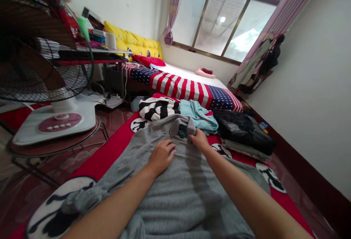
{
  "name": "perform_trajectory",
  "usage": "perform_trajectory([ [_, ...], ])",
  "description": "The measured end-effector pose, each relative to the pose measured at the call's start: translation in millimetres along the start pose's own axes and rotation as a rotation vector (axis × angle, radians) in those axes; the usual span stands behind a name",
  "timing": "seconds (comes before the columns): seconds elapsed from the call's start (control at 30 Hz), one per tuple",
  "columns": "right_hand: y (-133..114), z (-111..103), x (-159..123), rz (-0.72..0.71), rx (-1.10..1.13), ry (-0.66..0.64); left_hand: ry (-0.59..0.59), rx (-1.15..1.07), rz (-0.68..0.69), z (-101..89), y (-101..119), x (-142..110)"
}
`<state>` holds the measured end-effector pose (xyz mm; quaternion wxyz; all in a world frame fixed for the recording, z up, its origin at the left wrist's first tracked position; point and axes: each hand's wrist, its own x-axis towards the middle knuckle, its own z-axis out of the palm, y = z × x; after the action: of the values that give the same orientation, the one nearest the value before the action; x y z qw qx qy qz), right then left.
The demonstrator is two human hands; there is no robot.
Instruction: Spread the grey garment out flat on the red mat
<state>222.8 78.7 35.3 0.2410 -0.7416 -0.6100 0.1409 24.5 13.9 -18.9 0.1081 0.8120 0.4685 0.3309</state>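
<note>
Our left hand [161,156] lies flat with open fingers [171,150] on the grey knit garment [175,195]; our right hand [199,139] pinches its fold, fingers nearly closed. A hard pull could wrinkle it on the red printed quilt [106,147].

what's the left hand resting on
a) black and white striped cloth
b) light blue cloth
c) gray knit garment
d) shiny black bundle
c. The left hand lies palm down on the soft gray knit garment, its fingers spread on the fabric, with the other cloths lying farther away.
</note>
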Motion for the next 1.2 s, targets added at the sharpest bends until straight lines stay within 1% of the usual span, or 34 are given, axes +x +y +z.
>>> perform_trajectory([
  [0.07,-12,-15,20,-0.002,0.028,-0.052,0.003,-0.006,-0.003,1.4,-2,1],
  [0.13,-25,-37,44,-0.01,0.074,-0.047,-0.006,-0.019,0.006,3.6,-3,2],
  [0.23,-40,-69,74,-0.061,0.166,0.074,-0.014,-0.044,0.021,5.8,-6,3],
  [0.3,-39,-77,79,-0.117,0.23,0.189,-0.014,-0.063,0.031,5.9,-7,3],
  [0.33,-34,-75,75,-0.144,0.256,0.239,-0.011,-0.072,0.034,5.6,-8,3],
  [0.4,-18,-59,54,-0.19,0.285,0.301,0.002,-0.089,0.039,4.7,-9,4],
  [0.57,37,4,-26,-0.301,0.24,0.271,0.047,-0.123,0.031,5.9,-10,4],
  [0.6,45,13,-38,-0.322,0.23,0.269,0.059,-0.128,0.025,6.3,-10,4],
  [0.67,56,25,-53,-0.353,0.217,0.279,0.088,-0.133,0.012,4.5,-9,6],
  [0.73,60,31,-59,-0.369,0.209,0.306,0.138,-0.122,-0.016,-3.3,-12,8],
  [0.83,60,31,-60,-0.379,0.205,0.35,0.285,-0.056,-0.111,-27.9,-23,11],
  [0.9,58,29,-61,-0.41,0.161,0.356,0.395,0.041,-0.224,-47.8,-37,11],
  [0.93,57,28,-62,-0.432,0.12,0.352,0.419,0.116,-0.308,-56.6,-44,10],
  [0.97,56,28,-64,-0.456,0.071,0.345,0.411,0.194,-0.399,-63.8,-52,9],
  [1.0,55,28,-65,-0.478,0.02,0.338,0.378,0.266,-0.484,-69.1,-59,7],
  [1.03,53,28,-67,-0.493,-0.023,0.333,0.329,0.322,-0.551,-72.7,-65,6],
  [1.07,52,28,-68,-0.501,-0.052,0.331,0.279,0.353,-0.589,-74.9,-70,6],
  [1.1,51,28,-69,-0.505,-0.072,0.331,0.243,0.359,-0.596,-76.1,-74,6],
  [1.13,50,28,-69,-0.505,-0.086,0.333,0.232,0.356,-0.585,-76.8,-76,8],
  [1.2,49,28,-70,-0.51,-0.105,0.348,0.26,0.36,-0.556,-78.5,-78,15],
])
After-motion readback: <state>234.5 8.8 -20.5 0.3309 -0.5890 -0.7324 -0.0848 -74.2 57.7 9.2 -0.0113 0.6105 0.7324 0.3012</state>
